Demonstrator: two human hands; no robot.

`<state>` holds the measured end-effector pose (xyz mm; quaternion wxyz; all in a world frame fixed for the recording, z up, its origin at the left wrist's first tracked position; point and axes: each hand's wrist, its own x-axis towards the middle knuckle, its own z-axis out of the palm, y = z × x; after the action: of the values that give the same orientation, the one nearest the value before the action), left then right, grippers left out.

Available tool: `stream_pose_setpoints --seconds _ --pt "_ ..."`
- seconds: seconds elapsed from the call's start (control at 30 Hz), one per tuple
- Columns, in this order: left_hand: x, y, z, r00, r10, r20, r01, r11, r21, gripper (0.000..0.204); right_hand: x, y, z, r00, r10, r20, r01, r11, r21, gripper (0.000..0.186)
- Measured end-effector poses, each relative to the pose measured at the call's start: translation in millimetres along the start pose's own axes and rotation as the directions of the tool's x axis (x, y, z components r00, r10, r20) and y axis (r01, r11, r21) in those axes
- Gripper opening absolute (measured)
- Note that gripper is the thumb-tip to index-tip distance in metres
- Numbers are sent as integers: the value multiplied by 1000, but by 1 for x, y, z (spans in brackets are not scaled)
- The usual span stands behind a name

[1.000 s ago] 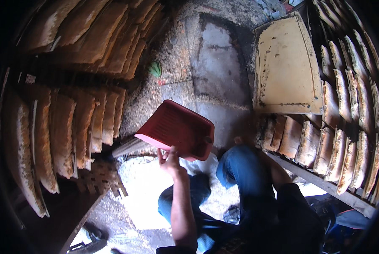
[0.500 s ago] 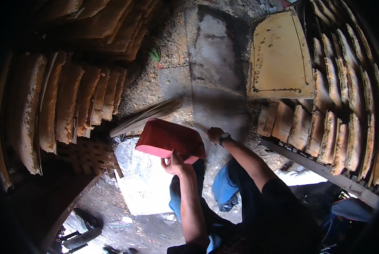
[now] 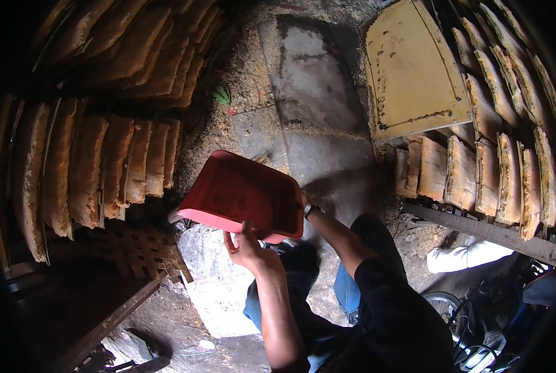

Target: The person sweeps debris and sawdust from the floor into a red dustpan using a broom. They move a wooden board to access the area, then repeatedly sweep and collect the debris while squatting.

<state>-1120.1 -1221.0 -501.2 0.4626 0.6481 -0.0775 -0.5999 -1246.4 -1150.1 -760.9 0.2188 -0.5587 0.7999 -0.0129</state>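
Standing toward nine and three o'clock, ragged-edged brown slabs [image 3: 85, 171] flank a flat yellow panel [image 3: 414, 68] past one o'clock and, centrally, a red plastic dustpan [image 3: 247, 193]. Straw-coloured bristles [image 3: 260, 159] show beyond its one o'clock rim. The left hand [image 3: 250, 252] grasps the dustpan's six o'clock edge; whether the right hand [image 3: 306, 199], mostly hidden at its three, grips cannot be told.

Your bare left forearm [image 3: 277, 317] rises from the view's lower edge, leaning slightly left. Your left hand [image 3: 251, 252] is closed in a grip, thumb [image 3: 247, 228] pointing up, fingers [image 3: 230, 242] bent. Your right forearm [image 3: 340, 239] slants up and inward; your right hand [image 3: 305, 199] is mostly hidden, its hold unclear.
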Motion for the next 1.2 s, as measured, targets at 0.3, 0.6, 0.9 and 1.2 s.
stream_pose_setpoints --seconds 0.3,0.6,0.9,1.2 --pt "-15 3 -7 981 -109 -158 109 994 -9 63 3 15 0 990 -104 -97 114 989 95 24" --pt "9 -20 -76 945 -216 -245 237 969 62 54 -75 40 -129 645 160 748 -749 -67 660 71" --pt "-8 -69 -90 800 -503 327 368 842 393 44 -160 53 -191 660 341 669 -624 -246 742 28" --pt "350 -59 -99 985 -170 -33 172 934 314 64 -148 182 -71 670 432 603 -487 -358 797 36"
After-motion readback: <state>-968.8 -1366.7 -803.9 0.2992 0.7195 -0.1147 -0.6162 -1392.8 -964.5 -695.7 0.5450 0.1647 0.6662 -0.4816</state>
